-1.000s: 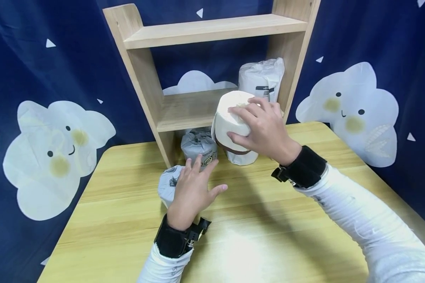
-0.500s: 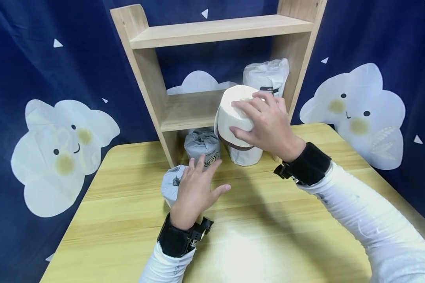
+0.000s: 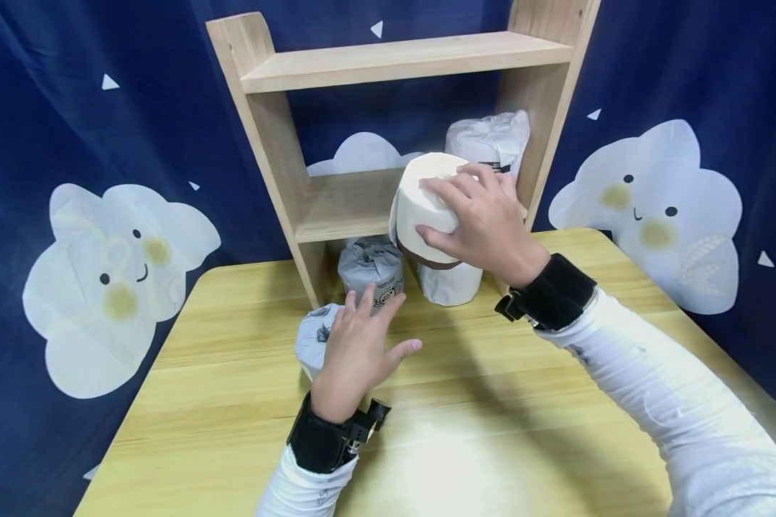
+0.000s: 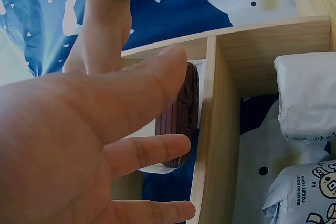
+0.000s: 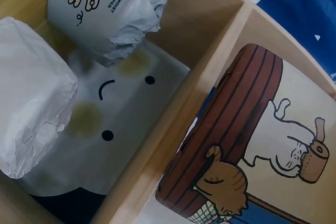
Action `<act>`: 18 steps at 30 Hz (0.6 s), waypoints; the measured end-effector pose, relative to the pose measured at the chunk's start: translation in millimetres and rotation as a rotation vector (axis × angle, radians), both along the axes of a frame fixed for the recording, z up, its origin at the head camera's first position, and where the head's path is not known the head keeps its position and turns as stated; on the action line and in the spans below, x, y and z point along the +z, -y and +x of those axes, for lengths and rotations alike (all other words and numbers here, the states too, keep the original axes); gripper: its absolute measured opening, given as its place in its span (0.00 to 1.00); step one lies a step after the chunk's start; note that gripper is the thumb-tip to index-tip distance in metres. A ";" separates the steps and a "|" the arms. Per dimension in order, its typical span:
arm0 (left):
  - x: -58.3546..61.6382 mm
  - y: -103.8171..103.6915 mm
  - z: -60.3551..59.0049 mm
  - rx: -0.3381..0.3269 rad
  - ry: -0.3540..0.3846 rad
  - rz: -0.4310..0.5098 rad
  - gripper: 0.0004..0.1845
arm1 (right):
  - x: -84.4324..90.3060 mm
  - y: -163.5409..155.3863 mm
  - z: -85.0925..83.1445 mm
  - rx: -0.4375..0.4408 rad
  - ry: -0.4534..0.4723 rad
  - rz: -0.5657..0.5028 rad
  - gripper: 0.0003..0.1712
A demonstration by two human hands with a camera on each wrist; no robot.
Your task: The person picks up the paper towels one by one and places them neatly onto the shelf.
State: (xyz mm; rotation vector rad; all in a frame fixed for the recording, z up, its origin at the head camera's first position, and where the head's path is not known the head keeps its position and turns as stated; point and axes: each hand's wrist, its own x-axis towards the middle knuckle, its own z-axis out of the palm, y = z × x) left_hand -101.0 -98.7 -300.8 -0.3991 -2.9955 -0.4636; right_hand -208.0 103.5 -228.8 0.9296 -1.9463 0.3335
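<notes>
Staged home-like recording corner, cloud-print navy curtain [image 3: 103, 237] as backdrop, small wooden shelf [image 3: 388, 64] on wooden table [image 3: 233, 402]

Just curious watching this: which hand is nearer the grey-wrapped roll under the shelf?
Left. The left hand hovers just in front of the grey-wrapped roll; the right hand is up higher, gripping the white roll.

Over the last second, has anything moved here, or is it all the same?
The right hand has lifted the white roll it grips slightly higher, toward the middle shelf. The left hand still rests open on the grey roll; the other rolls haven't moved.
</notes>
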 end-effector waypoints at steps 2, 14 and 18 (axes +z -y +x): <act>0.1 -0.4 -0.3 -0.001 0.000 -0.002 0.40 | 0.2 0.4 -2.1 -0.001 0.002 -0.005 0.31; -1.6 0.3 1.6 -0.009 0.011 -0.009 0.39 | 0.3 8.9 -13.6 -0.051 0.012 0.005 0.32; -0.9 -1.3 1.6 -0.014 0.004 -0.003 0.39 | 3.2 9.6 -16.3 -0.064 0.028 0.008 0.32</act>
